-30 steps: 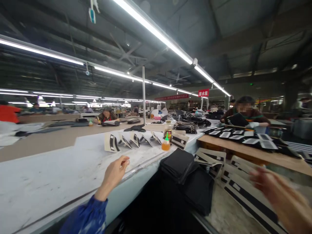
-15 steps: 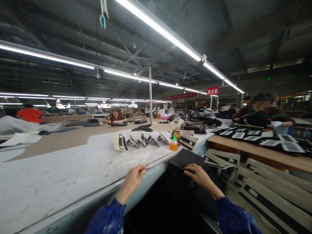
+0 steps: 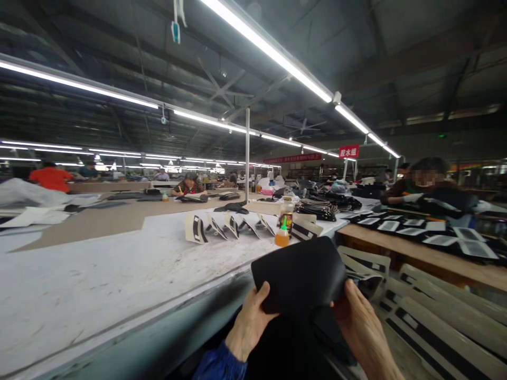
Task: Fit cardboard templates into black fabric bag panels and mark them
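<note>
Both grips are closed on one black cut sheet [image 3: 301, 272]. The left hand [image 3: 250, 323] pinches its lower left corner with the thumb on top, and the right hand [image 3: 358, 322] clasps the lower right edge. Half a second ago the right hand lay flat on a black pile beside the desk and the left hand rested at the desk's rim. Now the sheet is off that pile, which is hidden behind it, and it is held up before the white desk [image 3: 99, 285], carried by the hands alone. Just beyond it stand an orange glue bottle [image 3: 282, 236] and a row of striped cut pieces [image 3: 227, 226]. Striped panels [image 3: 435, 327] lie to the right.
</note>
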Motion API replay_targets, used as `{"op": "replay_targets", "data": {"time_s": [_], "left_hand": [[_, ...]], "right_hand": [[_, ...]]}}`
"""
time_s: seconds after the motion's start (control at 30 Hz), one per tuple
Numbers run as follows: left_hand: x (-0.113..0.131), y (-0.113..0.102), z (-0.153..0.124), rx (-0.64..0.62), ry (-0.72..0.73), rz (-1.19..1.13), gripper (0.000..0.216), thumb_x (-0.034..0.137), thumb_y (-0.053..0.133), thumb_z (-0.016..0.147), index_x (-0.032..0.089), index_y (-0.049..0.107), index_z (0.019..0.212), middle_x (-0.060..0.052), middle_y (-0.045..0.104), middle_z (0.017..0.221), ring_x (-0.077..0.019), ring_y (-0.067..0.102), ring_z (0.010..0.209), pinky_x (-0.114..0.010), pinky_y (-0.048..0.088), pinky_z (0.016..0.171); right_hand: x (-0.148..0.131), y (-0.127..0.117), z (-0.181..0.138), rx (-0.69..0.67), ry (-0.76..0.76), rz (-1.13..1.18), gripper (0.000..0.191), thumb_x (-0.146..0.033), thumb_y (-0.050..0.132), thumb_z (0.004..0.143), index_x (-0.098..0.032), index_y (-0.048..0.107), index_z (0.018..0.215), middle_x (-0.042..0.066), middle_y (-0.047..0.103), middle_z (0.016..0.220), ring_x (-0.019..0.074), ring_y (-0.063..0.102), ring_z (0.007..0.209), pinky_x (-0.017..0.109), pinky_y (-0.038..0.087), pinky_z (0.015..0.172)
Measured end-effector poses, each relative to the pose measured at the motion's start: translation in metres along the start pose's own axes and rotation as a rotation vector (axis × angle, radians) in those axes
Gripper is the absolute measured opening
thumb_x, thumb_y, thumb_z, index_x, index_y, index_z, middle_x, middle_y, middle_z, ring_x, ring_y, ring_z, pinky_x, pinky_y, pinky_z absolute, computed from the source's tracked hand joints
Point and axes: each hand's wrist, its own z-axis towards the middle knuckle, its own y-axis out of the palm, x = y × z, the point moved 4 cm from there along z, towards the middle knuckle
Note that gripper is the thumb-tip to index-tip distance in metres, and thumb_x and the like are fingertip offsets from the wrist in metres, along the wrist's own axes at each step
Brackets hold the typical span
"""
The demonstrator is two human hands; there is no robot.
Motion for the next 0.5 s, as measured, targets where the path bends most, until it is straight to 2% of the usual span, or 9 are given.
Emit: {"op": "replay_targets", "data": {"time_s": [0.1, 0.2, 0.23, 0.27, 0.3, 0.33, 0.4, 0.47, 0.5], "left_hand": [[0.016, -0.005, -0.007, 0.041, 0.098, -0.064, 0.055, 0.053, 0.054, 0.092, 0.013, 0.063, 0.129, -0.017, 0.072, 0.128, -0.0319, 0.071, 0.112, -0.042, 0.056, 0.092], [0.031, -0.008, -0.011, 0.057, 0.165, 0.068, 0.037, 0.043, 0.07, 0.084, 0.016, 0.074, 0.107, -0.008, 0.079, 0.101, -0.0264, 0.073, 0.093, -0.035, 0.055, 0.083], [0.036, -0.005, -0.011, 0.029, 0.169, 0.145, 0.029, 0.04, 0.074, 0.081, 0.016, 0.076, 0.096, -0.006, 0.079, 0.09, -0.0246, 0.073, 0.085, -0.033, 0.054, 0.077], [0.041, -0.002, -0.011, -0.008, 0.165, 0.23, 0.024, 0.038, 0.077, 0.079, 0.015, 0.076, 0.086, -0.003, 0.077, 0.079, -0.0226, 0.071, 0.077, -0.031, 0.053, 0.07], [0.047, 0.001, -0.009, -0.043, 0.158, 0.32, 0.021, 0.036, 0.078, 0.078, 0.015, 0.074, 0.077, -0.001, 0.073, 0.07, -0.0205, 0.068, 0.07, -0.03, 0.05, 0.065], [0.053, 0.003, -0.005, -0.064, 0.157, 0.409, 0.021, 0.034, 0.076, 0.08, 0.015, 0.072, 0.073, 0.001, 0.069, 0.065, -0.0187, 0.066, 0.067, -0.029, 0.049, 0.063], [0.071, -0.003, 0.01, -0.039, 0.177, 0.592, 0.018, 0.029, 0.073, 0.085, 0.015, 0.069, 0.073, 0.003, 0.065, 0.066, -0.0165, 0.064, 0.07, -0.03, 0.049, 0.067], [0.091, -0.026, 0.035, 0.039, 0.172, 0.758, 0.02, 0.031, 0.066, 0.093, 0.015, 0.069, 0.082, 0.003, 0.066, 0.072, -0.0154, 0.065, 0.073, -0.032, 0.052, 0.072], [0.099, -0.044, 0.051, 0.092, 0.142, 0.828, 0.024, 0.035, 0.061, 0.097, 0.015, 0.068, 0.086, 0.002, 0.067, 0.073, -0.0147, 0.065, 0.068, -0.032, 0.054, 0.069]], "right_hand": [[0.003, -0.017, -0.006, 0.079, 0.002, -0.042, 0.042, -0.067, 0.055, 0.087, -0.026, 0.064, 0.088, 0.006, 0.075, 0.081, 0.0292, 0.072, 0.073, 0.042, 0.059, 0.064], [0.001, -0.026, -0.004, 0.218, -0.067, -0.102, 0.052, -0.064, 0.07, 0.072, -0.024, 0.066, 0.106, 0.01, 0.071, 0.119, 0.0366, 0.061, 0.118, 0.048, 0.051, 0.096], [0.0, -0.021, -0.001, 0.205, -0.081, -0.133, 0.057, -0.061, 0.077, 0.065, -0.025, 0.067, 0.107, 0.01, 0.067, 0.126, 0.0384, 0.053, 0.128, 0.05, 0.042, 0.106], [0.0, -0.012, 0.001, 0.134, -0.072, -0.163, 0.058, -0.057, 0.082, 0.058, -0.025, 0.068, 0.104, 0.01, 0.067, 0.127, 0.0398, 0.048, 0.132, 0.05, 0.035, 0.112], [0.001, 0.001, 0.004, 0.018, -0.041, -0.186, 0.054, -0.053, 0.086, 0.053, -0.026, 0.07, 0.098, 0.01, 0.069, 0.12, 0.0407, 0.05, 0.128, 0.051, 0.033, 0.112], [0.004, 0.017, 0.005, -0.126, 0.008, -0.195, 0.046, -0.05, 0.087, 0.053, -0.026, 0.071, 0.089, 0.009, 0.073, 0.108, 0.0399, 0.057, 0.117, 0.05, 0.039, 0.107], [0.012, 0.049, 0.006, -0.374, 0.116, -0.157, 0.034, -0.051, 0.084, 0.061, -0.024, 0.066, 0.072, 0.004, 0.07, 0.079, 0.0313, 0.065, 0.084, 0.042, 0.052, 0.082], [0.022, 0.076, 0.008, -0.473, 0.181, -0.061, 0.04, -0.058, 0.076, 0.072, -0.022, 0.06, 0.063, 0.0, 0.062, 0.064, 0.0217, 0.059, 0.062, 0.032, 0.049, 0.059], [0.029, 0.087, 0.009, -0.502, 0.206, -0.015, 0.044, -0.062, 0.071, 0.076, -0.022, 0.058, 0.064, -0.001, 0.059, 0.061, 0.0191, 0.057, 0.058, 0.029, 0.047, 0.054]]}}
